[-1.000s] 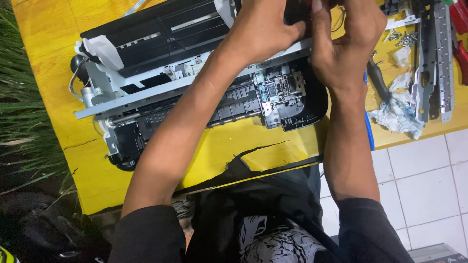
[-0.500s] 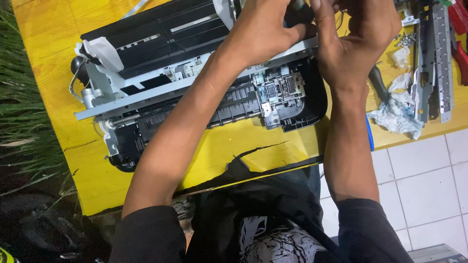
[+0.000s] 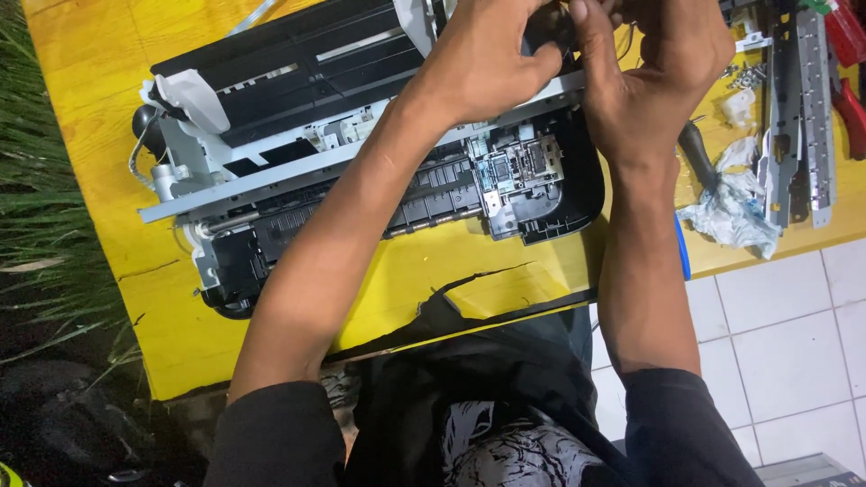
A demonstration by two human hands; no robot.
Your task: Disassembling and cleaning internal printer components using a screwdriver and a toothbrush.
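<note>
**Both hands at the far edge of an opened printer**

Nearest the camera, two forearms in black sleeves reach out over a yellow table [image 3: 108, 90], whose near edge is torn and cracked. On it lies a stripped printer [image 3: 361, 153], black with a grey metal rail across it, its cover off and its inner parts bare; it sits slantwise, left end nearer.

At the printer's far right end the left hand [image 3: 483, 59] lies palm down, fingers curled and pressed onto a dark part there. The right hand [image 3: 658, 68] is just beside it, thumb touching that same part, fingers bent over it. What the fingertips pinch is hidden.

Right of the printer lie a crumpled tissue [image 3: 731, 212], a screwdriver [image 3: 699, 158], metal strips [image 3: 803, 108] and red-handled pliers [image 3: 848, 81]. White floor tiles [image 3: 776, 334] show below.
</note>
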